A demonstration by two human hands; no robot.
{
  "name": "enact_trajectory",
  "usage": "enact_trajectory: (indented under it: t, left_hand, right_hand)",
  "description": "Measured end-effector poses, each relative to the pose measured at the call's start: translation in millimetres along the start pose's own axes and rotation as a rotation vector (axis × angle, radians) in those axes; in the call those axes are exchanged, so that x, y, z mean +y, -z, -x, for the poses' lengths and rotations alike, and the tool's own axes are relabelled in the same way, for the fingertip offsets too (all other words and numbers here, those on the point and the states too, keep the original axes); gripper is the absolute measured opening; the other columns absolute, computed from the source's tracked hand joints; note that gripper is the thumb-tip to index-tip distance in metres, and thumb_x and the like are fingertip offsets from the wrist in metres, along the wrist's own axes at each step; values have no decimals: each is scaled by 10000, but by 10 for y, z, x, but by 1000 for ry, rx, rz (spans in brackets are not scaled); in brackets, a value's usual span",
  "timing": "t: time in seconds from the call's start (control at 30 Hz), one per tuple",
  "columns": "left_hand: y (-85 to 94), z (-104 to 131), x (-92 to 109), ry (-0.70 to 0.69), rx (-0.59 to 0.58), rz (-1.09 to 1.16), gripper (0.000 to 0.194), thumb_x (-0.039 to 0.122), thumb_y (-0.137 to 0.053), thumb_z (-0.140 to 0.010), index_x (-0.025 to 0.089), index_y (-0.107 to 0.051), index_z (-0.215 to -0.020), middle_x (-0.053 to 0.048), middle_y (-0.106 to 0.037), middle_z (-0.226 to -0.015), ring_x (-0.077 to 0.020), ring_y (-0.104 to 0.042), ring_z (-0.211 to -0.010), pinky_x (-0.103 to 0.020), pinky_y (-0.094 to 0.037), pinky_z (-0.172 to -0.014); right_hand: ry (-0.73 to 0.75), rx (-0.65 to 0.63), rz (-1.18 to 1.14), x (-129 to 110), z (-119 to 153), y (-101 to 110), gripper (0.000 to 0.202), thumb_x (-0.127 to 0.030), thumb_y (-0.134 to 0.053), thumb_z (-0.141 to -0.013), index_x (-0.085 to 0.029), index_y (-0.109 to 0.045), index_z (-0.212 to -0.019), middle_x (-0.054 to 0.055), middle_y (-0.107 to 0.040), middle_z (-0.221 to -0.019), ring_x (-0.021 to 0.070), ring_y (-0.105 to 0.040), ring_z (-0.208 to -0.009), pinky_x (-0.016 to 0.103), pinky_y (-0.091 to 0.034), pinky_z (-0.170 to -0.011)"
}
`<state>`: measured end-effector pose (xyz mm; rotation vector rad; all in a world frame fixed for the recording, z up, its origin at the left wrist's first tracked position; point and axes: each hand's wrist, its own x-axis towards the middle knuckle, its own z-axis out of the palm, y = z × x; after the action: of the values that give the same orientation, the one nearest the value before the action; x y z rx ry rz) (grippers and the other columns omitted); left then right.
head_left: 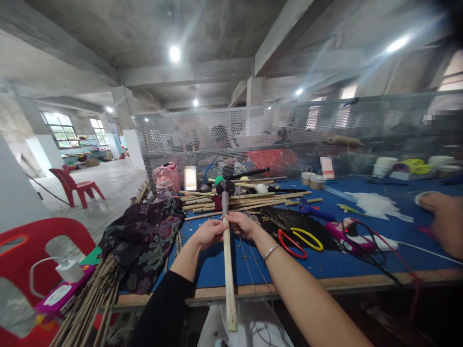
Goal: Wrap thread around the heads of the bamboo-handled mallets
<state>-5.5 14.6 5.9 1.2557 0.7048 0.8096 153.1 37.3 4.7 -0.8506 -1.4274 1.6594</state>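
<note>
A pale peeled stick (229, 274) runs lengthwise before me, its near end past the table's front edge. Its far part is a grey section (224, 203), with dark and green roundish things beyond it. My left hand (210, 232) pinches the stick from the left, just below the grey section. On the other side my right hand (241, 224), a bracelet on its wrist, has its fingers closed at the same spot. Thin threads (249, 260) hang below the right hand. Scissors (299, 241) with red and yellow handles lie right of it on black material.
Several pale sticks (253, 198) lie across the blue table (208, 284). Dark floral cloth (144, 241) and thin brown stalks (92, 299) are at left, near a red chair (68, 231). A purple power strip (356, 238) with cables and another person's arm (446, 221) are at right. A perforated partition (195, 130) stands behind.
</note>
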Motion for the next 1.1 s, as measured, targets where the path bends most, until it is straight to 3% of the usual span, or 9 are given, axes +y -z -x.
enact_trajectory:
  t: [0.1, 0.33, 0.47, 0.67, 0.77, 0.9, 1.0, 1.1]
  left_hand:
    - [-42, 28, 33, 34, -59, 40, 350, 356, -720, -593, 144, -444, -560, 48, -400, -515, -52, -425, -476, -209, -398, -536]
    - [-17, -36, -65, 68, 208, -170, 393, 454, -723, -546, 145, -485, -593, 51, -432, -488, -48, -398, -424, -197, -354, -468]
    - [26, -58, -76, 17, 170, -157, 394, 437, -736, -541, 136, -482, -555, 41, -438, -488, -44, -396, -427, -196, -356, -476]
    - [-21, 9, 16, 23, -25, 37, 335, 384, -725, -585, 135, -507, -634, 50, -410, -529, -53, -440, -486, -215, -427, -572]
    - [-46, 18, 4, 64, 49, -53, 337, 408, -701, -605, 139, -528, -706, 61, -393, -522, -49, -415, -468, -211, -427, -535]
    - [-41, -24, -70, 52, 214, -264, 396, 451, -713, -564, 142, -507, -702, 29, -478, -555, -63, -452, -478, -175, -363, -453]
    - [-29, -43, -87, 22, 210, -244, 407, 426, -743, -525, 144, -473, -640, 32, -474, -541, -56, -439, -462, -184, -363, -462]
    - [-36, -14, -33, -3, 122, -136, 380, 391, -750, -533, 136, -487, -633, 46, -438, -529, -45, -409, -451, -204, -386, -494]
  right_hand:
    - [32, -6, -2, -10, 16, -4, 339, -417, -668, -643, -166, -446, -693, -114, -318, -413, 16, -170, -311, 198, -73, -316]
    - [21, 111, 136, 23, -6, -46, 324, -391, -671, -625, -159, -446, -650, -109, -326, -399, 13, -200, -304, 209, -73, -332]
    - [29, 116, 111, 6, 4, -66, 329, -392, -676, -615, -159, -446, -655, -102, -350, -418, 12, -219, -308, 203, -89, -328]
    - [20, 33, -23, -48, 32, -73, 340, -411, -676, -624, -166, -451, -688, -114, -302, -406, 18, -187, -311, 187, -87, -326]
    - [63, 84, 9, -37, 24, -76, 347, -377, -704, -592, -158, -442, -653, -91, -381, -434, 18, -250, -326, 187, -129, -340]
    - [59, 155, 135, -2, 7, -83, 307, -357, -693, -608, -141, -475, -631, -80, -406, -424, 17, -261, -336, 196, -154, -354]
    - [56, 171, 165, 11, -1, -84, 296, -357, -682, -622, -144, -476, -628, -81, -396, -406, 19, -257, -326, 198, -147, -346]
    - [39, 133, 90, 5, -1, -77, 316, -386, -669, -633, -164, -444, -638, -97, -358, -386, 22, -228, -301, 195, -120, -326]
